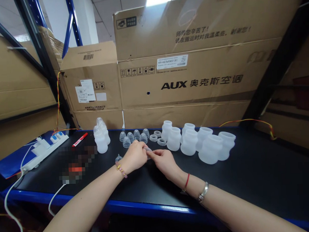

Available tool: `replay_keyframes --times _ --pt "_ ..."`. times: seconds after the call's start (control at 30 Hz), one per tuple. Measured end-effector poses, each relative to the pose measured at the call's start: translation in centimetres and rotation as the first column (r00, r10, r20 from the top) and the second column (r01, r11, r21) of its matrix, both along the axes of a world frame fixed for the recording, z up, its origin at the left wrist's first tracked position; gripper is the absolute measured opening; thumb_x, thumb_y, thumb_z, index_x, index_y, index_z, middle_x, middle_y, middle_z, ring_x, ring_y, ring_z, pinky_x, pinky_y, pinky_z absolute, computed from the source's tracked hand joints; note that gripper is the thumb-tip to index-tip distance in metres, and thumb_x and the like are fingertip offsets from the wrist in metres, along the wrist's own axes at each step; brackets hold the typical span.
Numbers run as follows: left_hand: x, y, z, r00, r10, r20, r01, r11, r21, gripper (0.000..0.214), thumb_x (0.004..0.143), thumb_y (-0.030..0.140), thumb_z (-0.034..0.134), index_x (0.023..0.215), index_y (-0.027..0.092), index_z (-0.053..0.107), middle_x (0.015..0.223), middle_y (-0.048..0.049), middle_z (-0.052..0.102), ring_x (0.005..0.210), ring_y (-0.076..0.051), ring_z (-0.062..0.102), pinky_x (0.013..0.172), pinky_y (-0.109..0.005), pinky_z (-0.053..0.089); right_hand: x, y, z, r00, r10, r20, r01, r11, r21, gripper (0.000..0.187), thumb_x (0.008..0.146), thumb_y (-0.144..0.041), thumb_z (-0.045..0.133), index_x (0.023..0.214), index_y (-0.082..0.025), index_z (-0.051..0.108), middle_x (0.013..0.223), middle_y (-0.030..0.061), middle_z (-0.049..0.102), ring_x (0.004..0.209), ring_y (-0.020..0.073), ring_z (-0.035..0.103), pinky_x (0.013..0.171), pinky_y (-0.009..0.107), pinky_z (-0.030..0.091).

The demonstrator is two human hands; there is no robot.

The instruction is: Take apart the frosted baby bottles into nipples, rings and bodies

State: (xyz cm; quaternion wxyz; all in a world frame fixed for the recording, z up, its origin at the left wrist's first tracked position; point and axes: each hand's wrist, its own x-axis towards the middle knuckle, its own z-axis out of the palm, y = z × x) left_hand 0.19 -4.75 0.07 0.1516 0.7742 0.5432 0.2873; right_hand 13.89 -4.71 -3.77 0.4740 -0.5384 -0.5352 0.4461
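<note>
Two hands meet at fingertips | left hand [135, 156] and right hand [164, 161] both pinch small clear piece [147, 150] between them | clear teat [118, 159] just outside left wrist | judgement: light, even pinch should leave soft piece undistorted

Past my right grip [163, 159] a cluster of open, translucent bottle bodies [211, 148] stands upright, and three clear rings [157, 138] lie just behind where I work. Behind my left grip [134, 155] sit several small clear domed caps [135, 135]. Further left I see capped bottles [101, 140], a red marker [79, 139] and a white power strip [44, 148]. All of it rests on the black counter [247, 173]. Cardboard boxes [193, 77] wall off the back.
</note>
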Motion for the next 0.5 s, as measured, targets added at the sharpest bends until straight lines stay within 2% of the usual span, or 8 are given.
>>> replay_keyframes --times 0.1,0.3,0.4,0.5 --pt "0.1 -0.2 0.2 1.0 0.016 -0.021 -0.016 1.0 0.011 0.019 0.084 0.013 0.049 0.084 0.014 0.068 0.088 -0.0112 0.062 0.085 -0.022 0.06 0.084 -0.035 0.049 -0.3 -0.1 0.0 1.0 0.004 -0.014 -0.004 1.0 0.022 0.024 0.068 -0.034 0.069 0.054 -0.015 0.07 0.054 0.0047 0.063 0.052 0.0136 0.046 0.052 0.028 0.031" --pt "0.1 -0.2 0.3 1.0 0.019 -0.019 -0.019 1.0 -0.004 0.013 0.082 0.012 0.05 0.08 0.015 0.063 0.089 -0.0105 0.061 0.084 -0.022 0.06 0.083 -0.035 0.05 -0.2 0.1 -0.3 0.999 -0.025 0.022 0.025 0.999 0.033 0.024 0.067 -0.037 0.07 0.055 -0.016 0.072 0.053 0.0054 0.064 0.051 0.0155 0.047 0.051 0.029 0.031" --pt "0.0 0.3 -0.1 0.995 -0.006 0.099 0.011 0.999 -0.044 0.012 0.083 0.014 0.052 0.08 0.016 0.063 0.088 -0.0088 0.062 0.08 -0.02 0.061 0.08 -0.033 0.052 0.1 0.5 -0.1 0.999 -0.046 -0.004 0.046 0.999 0.028 0.023 0.064 -0.038 0.074 0.057 -0.016 0.073 0.056 0.0063 0.066 0.053 0.0164 0.05 0.051 0.029 0.032" --pt "-0.2 0.9 -0.5 0.945 -0.035 0.326 0.101 0.977 -0.189 0.015 0.088 0.019 0.05 0.09 0.016 0.064 0.098 -0.0084 0.064 0.07 -0.015 0.063 0.069 -0.029 0.055 0.3 0.9 0.4 0.996 -0.048 -0.072 0.047 0.999 -0.008 0.026 0.062 -0.041 0.078 0.058 -0.016 0.071 0.056 0.0057 0.065 0.052 0.0139 0.047 0.049 0.028 0.03"
